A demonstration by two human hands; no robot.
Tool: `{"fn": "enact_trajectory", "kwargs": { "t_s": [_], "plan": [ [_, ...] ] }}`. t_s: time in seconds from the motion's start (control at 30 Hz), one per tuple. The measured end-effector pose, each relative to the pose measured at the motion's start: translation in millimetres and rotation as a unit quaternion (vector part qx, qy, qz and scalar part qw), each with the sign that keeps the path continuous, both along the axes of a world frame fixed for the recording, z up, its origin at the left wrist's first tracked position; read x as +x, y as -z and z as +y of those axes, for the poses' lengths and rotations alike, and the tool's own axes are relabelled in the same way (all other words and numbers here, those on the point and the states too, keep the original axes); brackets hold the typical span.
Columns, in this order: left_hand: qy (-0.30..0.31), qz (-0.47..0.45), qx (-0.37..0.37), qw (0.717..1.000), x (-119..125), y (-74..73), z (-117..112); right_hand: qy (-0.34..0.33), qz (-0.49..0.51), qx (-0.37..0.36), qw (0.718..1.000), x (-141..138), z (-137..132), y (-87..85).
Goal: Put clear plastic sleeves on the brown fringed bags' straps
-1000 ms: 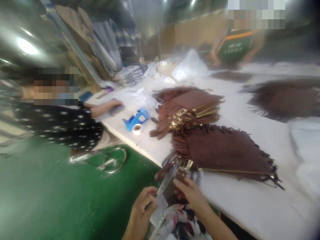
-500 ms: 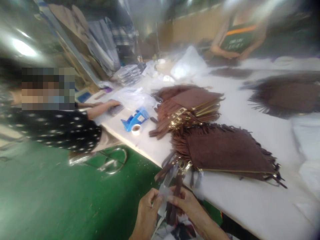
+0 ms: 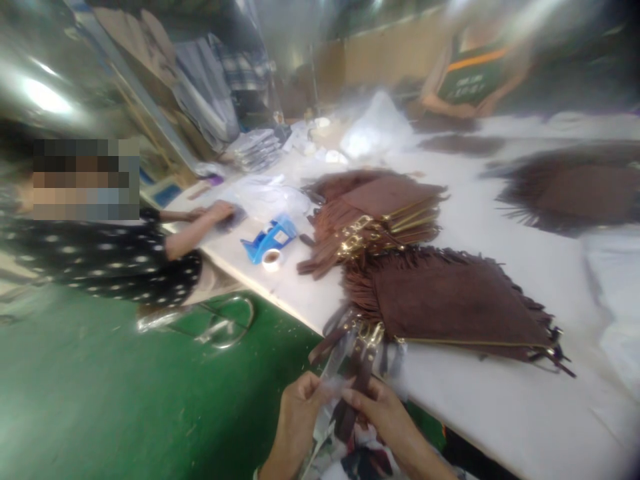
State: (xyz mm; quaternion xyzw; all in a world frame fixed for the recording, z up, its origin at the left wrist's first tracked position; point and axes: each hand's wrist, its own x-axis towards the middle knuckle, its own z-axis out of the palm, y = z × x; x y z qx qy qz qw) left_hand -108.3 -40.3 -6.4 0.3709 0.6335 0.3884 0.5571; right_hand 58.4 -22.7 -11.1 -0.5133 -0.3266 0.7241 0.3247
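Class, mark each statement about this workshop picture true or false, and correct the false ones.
1. The left hand and the right hand both grip the brown strap at the edge of the white table. True.
2. The fringed bags are blue. False: they are brown.
3. A blue tape dispenser lies on the white table. True.
4. The floor is red. False: it is green.
5. The co-worker's hand rests on the white table. True.

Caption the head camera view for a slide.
Left hand and right hand pinch a brown strap hanging from a fringed bag on a white table.
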Motion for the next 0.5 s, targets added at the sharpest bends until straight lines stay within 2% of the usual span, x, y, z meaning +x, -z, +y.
{"fn": "enact_trajectory", "kwargs": {
  "t_s": [0.2, 0.37, 0.5],
  "plan": [
    [0.032, 0.074, 0.005, 0.997, -23.3, 5.1, -6.3, 0.015, 0.051, -0.039, 0.998, 8.5, -2.2, -12.2],
    [0.064, 0.033, -0.027, 0.997, -35.3, 8.3, -11.4, 0.101, 0.138, -0.033, 0.985, 3.4, 2.0, -9.3],
    [0.093, 0.002, -0.037, 0.995, -39.4, 11.7, -13.8, 0.146, 0.138, -0.003, 0.980, -5.2, 5.7, -1.1]
  ]
}}
